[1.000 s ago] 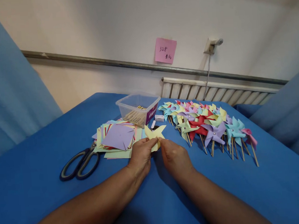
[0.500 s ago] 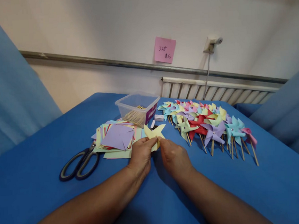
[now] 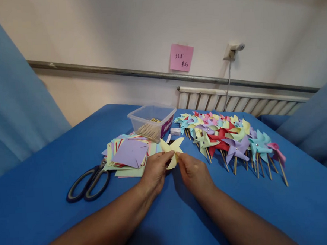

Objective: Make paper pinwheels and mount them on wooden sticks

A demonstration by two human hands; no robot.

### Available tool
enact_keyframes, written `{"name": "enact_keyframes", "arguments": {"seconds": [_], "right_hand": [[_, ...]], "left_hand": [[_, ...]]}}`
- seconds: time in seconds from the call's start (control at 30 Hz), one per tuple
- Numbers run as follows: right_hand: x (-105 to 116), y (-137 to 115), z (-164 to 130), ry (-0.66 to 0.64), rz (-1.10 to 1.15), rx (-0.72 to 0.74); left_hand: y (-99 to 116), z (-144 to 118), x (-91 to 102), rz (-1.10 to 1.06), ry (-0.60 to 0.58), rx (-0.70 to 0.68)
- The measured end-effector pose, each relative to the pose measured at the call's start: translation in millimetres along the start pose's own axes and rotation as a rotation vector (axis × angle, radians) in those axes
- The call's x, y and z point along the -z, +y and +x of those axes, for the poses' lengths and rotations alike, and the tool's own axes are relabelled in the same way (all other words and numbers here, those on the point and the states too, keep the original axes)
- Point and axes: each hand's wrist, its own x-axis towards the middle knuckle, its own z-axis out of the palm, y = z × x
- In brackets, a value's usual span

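Folding yellow paper pinwheel blank (image 3: pixel 172 148), pinched between left hand (image 3: pixel 155 171) and right hand (image 3: pixel 194 173), above blue table (image 3: pixel 43 164). Advice: keep tips gathered at centre, grip firm, creases soft. Adjacent: paper stack (image 3: pixel 128 155), finished pinwheels (image 3: pixel 229 140), scissors (image 3: pixel 89 180).

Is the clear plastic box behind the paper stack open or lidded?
Open. The plastic box has no lid on its rim, and wooden sticks show lying loose inside it, filling only the bottom.
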Motion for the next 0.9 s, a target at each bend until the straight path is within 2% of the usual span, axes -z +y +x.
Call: {"name": "enact_keyframes", "arguments": {"seconds": [0.4,0.73,0.9], "right_hand": [[3.6,-4.6,-1.2,-0.035,0.016,-0.05],[0.0,0.1,-2.8,0.074,0.086,0.017],[-1.1,1.8,-3.9,0.066,0.1,0.017]], "left_hand": [[4.7,1.1,-2.2,0.07,0.04,-0.005],[16.4,-1.2,-2.7,0.02,-0.084,0.047],[15.4,0.4,-1.4,0.009,-0.127,0.053]]}}
